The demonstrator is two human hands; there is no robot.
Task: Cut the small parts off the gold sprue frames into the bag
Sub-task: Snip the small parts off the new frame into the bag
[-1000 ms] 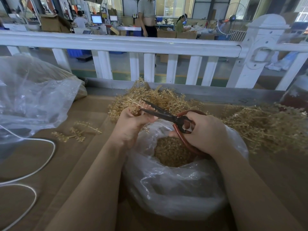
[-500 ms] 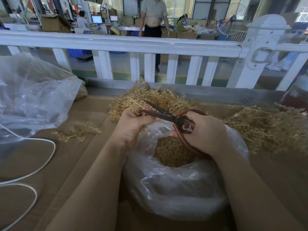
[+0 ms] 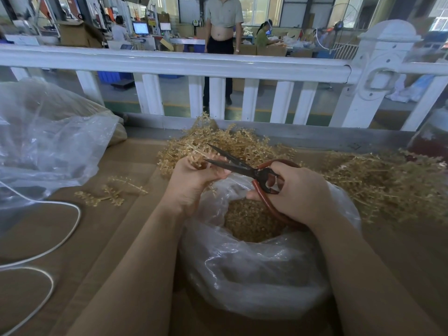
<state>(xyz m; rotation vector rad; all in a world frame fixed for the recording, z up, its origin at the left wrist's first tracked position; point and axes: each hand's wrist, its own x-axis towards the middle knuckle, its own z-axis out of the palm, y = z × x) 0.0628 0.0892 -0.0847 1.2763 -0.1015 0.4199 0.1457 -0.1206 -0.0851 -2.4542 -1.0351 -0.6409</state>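
A: While your left hand (image 3: 191, 180) pinches one gold sprue frame (image 3: 194, 151) above the bag (image 3: 254, 282), what changed from a second back?

B: Little. Scissors (image 3: 232, 164) sit at much the same angle as before, blades parted around the frame's edge. Your grip hasn't shifted. The person behind the railing (image 3: 169, 63) has walked closer.

A: Fingers?

B: Left ones curled on the frame, thumb on top. Your right hand (image 3: 298, 192) is wrapped through the red handles, holding the scissors. Neither is free.

A: Meaning for the task?

B: You're mid-snip, I'd judge; no fresh part visibly dropping. Cut parts (image 3: 252, 221) already fill the bag's mouth, directly under the blades, so pieces should fall in.

A: How much left?

B: Plenty. A frame pile (image 3: 230, 141) lies behind your hands, another heap (image 3: 388, 180) at your right, two loose frames (image 3: 114, 192) at left.

A: Surface, room?

B: Brown cardboard surface (image 3: 109, 238), a white cable (image 3: 48, 238) looping at left, a big clear bag (image 3: 48, 141) beyond it. Factory floor past the railing, with screens and seated workers.
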